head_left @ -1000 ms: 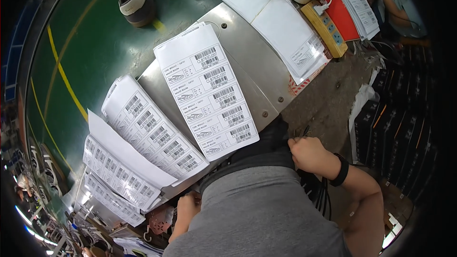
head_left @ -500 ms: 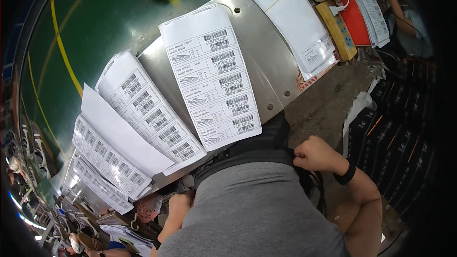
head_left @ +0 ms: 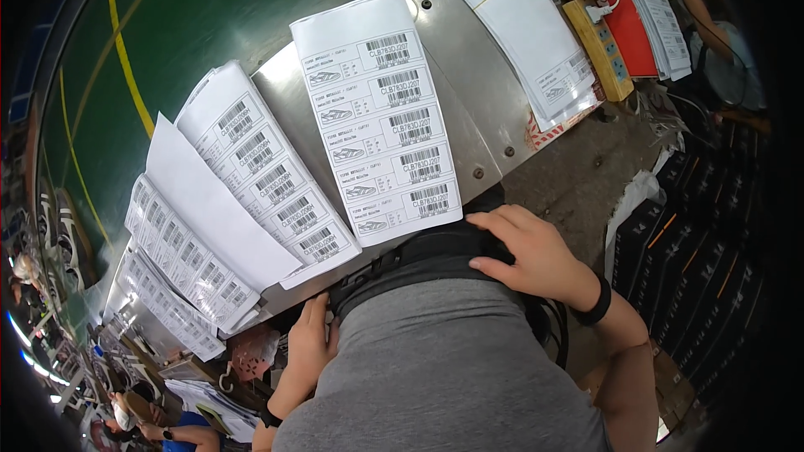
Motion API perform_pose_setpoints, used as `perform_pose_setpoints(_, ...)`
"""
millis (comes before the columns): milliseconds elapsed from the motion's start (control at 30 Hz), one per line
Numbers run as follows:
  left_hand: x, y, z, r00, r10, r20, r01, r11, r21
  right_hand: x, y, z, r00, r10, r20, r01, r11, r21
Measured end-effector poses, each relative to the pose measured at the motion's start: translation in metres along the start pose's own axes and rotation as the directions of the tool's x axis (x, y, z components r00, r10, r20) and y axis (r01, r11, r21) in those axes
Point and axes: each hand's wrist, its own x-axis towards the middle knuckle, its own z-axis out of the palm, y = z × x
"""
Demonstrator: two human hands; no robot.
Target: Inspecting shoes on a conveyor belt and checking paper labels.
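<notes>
My right hand point(head_left: 536, 253) is open at the right side of my waist, thumb and fingers apart over the black waistband. Its fingertips come close to the lower right corner of a stack of label sheets point(head_left: 385, 142). These white sheets, printed with barcodes and small shoe drawings, lie on the metal table point(head_left: 469, 100). At the left side of my waist, my left hand point(head_left: 310, 343) has its fingers fairly straight and partly hidden; nothing shows in it. Left of the middle stack is a second stack of barcode label sheets point(head_left: 272, 180), partly overlapped by a blank white sheet point(head_left: 213, 205).
More label sheets point(head_left: 188, 255) fan out at the far left. A banded paper stack point(head_left: 515, 25) lies at the back right beside a yellow power strip point(head_left: 599, 50) and a red folder point(head_left: 632, 38). Black patterned fabric point(head_left: 695, 226) hangs on the right. Other people work at both edges.
My right hand has opened from a fist and moved up and left toward the middle stack. My left hand has risen slightly, its fingers straighter. The view has shifted a little.
</notes>
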Motion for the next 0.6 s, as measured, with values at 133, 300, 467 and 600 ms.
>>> perform_pose_setpoints(133, 0.012, 0.007, -0.017, 0.999, -0.028, 0.020, 0.034, 0.937, -0.346, 0.012, -0.003, 0.017, 0.977, -0.213, 0.008, 0.213, 0.976, -0.037)
perform_pose_setpoints(300, 0.015, 0.008, -0.036, 0.977, -0.064, 0.203, 0.159, 0.853, -0.498, 0.009, 0.000, 0.001, 0.955, -0.267, 0.126, 0.250, 0.958, 0.139)
perform_pose_setpoints(467, 0.030, 0.028, -0.068, 0.972, 0.088, 0.217, 0.038, 0.856, -0.516, 0.015, -0.009, -0.009, 0.951, -0.276, 0.136, 0.260, 0.957, 0.128)
perform_pose_setpoints(600, 0.055, 0.061, -0.083, 0.971, 0.147, 0.190, -0.100, 0.966, -0.239, 0.016, -0.017, -0.007, 0.916, -0.386, 0.111, 0.398, 0.909, -0.121)
